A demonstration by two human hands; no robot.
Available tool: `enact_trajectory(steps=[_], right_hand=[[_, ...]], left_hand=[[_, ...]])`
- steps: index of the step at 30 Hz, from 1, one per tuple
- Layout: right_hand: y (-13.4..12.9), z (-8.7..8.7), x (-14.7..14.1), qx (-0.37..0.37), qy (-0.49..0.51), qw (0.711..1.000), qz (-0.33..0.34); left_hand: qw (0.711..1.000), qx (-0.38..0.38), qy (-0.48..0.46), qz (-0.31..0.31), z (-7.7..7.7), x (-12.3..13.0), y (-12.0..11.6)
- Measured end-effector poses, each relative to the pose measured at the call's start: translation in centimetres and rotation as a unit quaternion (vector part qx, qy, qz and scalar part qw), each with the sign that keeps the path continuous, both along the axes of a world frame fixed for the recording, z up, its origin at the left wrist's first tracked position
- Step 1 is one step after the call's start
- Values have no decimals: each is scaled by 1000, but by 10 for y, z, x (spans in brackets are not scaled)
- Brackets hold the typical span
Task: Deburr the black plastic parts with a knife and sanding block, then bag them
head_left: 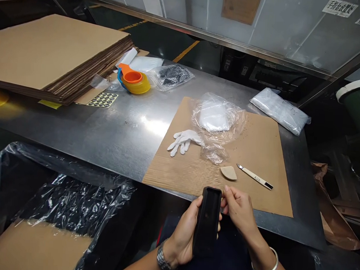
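My left hand (186, 233) is wrapped round a long black hollow case (207, 220), held upright with its recessed side toward me. Beside the case's upper right edge, my right hand (239, 208) is closed with thumb and fingertips pinched together. Whatever those fingers may hold is too small or hidden to make out. Just beyond the case, a tan wedge-shaped pad (228, 173) lies on a cardboard sheet (172, 172). To the right of the pad rests a craft knife (254, 177) marked A26. A white glove (185, 141) lies farther off, next to a crumpled clear plastic bag (217, 116).
The cardboard covers part of a metal table (129, 129). A tall stack of cardboard sheets (59, 52) stands far left, near a tape dispenser (134, 80) and a sticker sheet (103, 100). A plastic-wrapped packet (279, 110) sits back right. A plastic-lined box (40, 240) is lower left.
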State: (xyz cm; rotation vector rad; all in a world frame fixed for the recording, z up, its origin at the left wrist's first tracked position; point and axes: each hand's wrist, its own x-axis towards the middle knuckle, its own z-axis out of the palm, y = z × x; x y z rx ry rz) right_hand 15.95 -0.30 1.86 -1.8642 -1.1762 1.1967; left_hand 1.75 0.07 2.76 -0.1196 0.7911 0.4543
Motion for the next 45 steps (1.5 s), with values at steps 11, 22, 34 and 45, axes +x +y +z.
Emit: enact_trajectory(steps=[11,22,34,45], right_hand=[[2,-1,-8,12,76,995,56],[27,-13,-5,21,71,997,21],[28,-14,-8,20,105,994,25],[37,-3,-15,13,294,955,-36]], left_hand=[[999,7,26,28,-6,1,2],[999,22,-12,24,-6,-4,8],[993,65,55,80,-16,-5,24],[969,228,65,66,2,-20,25]])
